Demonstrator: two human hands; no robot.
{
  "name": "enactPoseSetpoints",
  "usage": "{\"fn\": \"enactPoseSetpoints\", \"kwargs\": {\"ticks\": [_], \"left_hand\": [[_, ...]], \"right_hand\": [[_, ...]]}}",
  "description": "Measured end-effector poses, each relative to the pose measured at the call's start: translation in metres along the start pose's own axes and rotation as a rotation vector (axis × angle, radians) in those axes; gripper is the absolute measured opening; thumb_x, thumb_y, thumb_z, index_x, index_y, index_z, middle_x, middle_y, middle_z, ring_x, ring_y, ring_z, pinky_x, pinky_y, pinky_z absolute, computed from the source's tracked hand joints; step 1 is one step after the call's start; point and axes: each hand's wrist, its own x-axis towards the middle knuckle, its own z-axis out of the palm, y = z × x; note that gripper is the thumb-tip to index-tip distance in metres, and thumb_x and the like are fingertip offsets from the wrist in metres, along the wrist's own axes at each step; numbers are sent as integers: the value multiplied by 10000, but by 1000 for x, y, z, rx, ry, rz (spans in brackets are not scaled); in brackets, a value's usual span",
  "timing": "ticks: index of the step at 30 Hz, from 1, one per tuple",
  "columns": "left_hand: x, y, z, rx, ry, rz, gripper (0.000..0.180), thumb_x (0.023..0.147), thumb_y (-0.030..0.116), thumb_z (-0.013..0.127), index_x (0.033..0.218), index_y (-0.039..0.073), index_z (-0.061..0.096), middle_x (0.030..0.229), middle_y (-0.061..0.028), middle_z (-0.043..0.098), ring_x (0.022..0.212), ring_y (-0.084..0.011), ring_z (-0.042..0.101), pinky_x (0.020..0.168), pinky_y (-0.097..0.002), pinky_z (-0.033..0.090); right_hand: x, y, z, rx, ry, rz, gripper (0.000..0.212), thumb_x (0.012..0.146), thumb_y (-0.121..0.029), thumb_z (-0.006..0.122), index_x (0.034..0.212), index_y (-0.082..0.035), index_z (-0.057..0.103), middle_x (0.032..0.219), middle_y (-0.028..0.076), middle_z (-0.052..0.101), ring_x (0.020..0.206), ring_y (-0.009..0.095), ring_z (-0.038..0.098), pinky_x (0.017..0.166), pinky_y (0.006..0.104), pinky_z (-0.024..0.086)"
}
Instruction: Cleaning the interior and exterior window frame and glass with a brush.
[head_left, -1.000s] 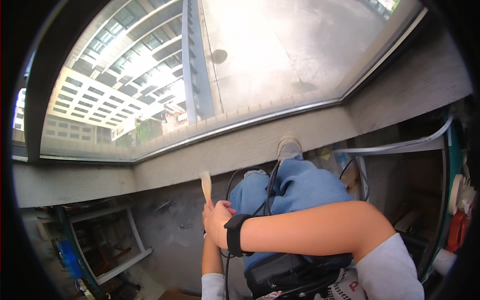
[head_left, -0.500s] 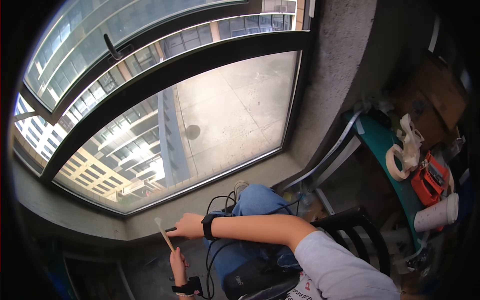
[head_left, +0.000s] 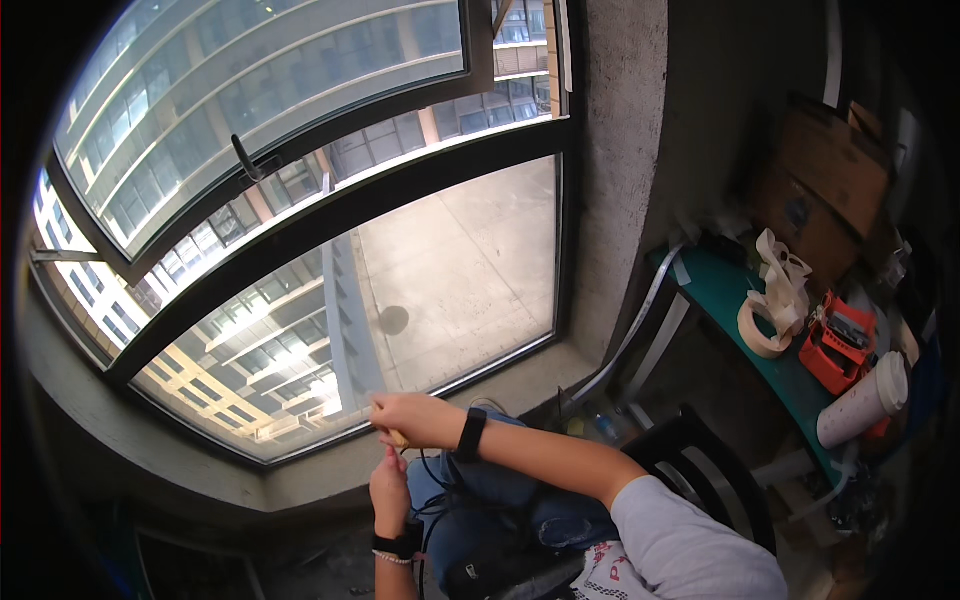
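Before the dark-framed glass window (head_left: 340, 215), the bare right hand (head_left: 422, 420) closes its fingers around a slim tan stick (head_left: 400, 438) between both hands; whether the bare left hand (head_left: 390, 492), just below, grasps it cannot be told.

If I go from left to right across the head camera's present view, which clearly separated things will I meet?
Window handle, left hand, black strap on the right wrist, tape roll, pale lidded cup. The right hand overlaps the left hand's span, so I leave it out.
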Motion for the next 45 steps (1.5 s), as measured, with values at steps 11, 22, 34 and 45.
{"fn": "enactPoseSetpoints", "kwargs": {"ticks": [11, 22, 34, 45], "left_hand": [[22, -145, 54, 71, -643, -551, 351, 761, 353, 370, 705, 37, 513, 568, -34, 496, 450, -148, 446, 426, -264, 341], [27, -161, 66, 31, -531, -785, 466, 755, 409, 342, 570, 18, 518, 478, -24, 464, 364, -92, 357, 348, -231, 281], [36, -163, 67, 71, -674, -730, 513, 778, 396, 317, 590, -1, 583, 453, -14, 471, 349, -88, 349, 348, -224, 284], [35, -161, 70, -47, -593, -929, 478, 772, 380, 337, 590, -1, 562, 465, -25, 486, 349, -82, 370, 337, -211, 290]], "right_hand": [[14, 66, -114, -7, 863, -12, 80, 672, -62, 554, 733, -15, 532, 753, 100, 526, 670, 213, 533, 602, 279, 439], [-24, 133, -73, -7, 940, 247, 64, 673, -17, 531, 733, -10, 508, 789, 117, 516, 691, 218, 531, 616, 278, 435], [-48, 151, -30, -57, 930, 283, 98, 650, 18, 536, 725, -5, 479, 790, 135, 501, 696, 263, 521, 620, 295, 436], [-78, 173, -1, -62, 825, 338, 88, 653, 0, 535, 726, -4, 486, 766, 128, 491, 666, 264, 507, 596, 296, 425]]}}
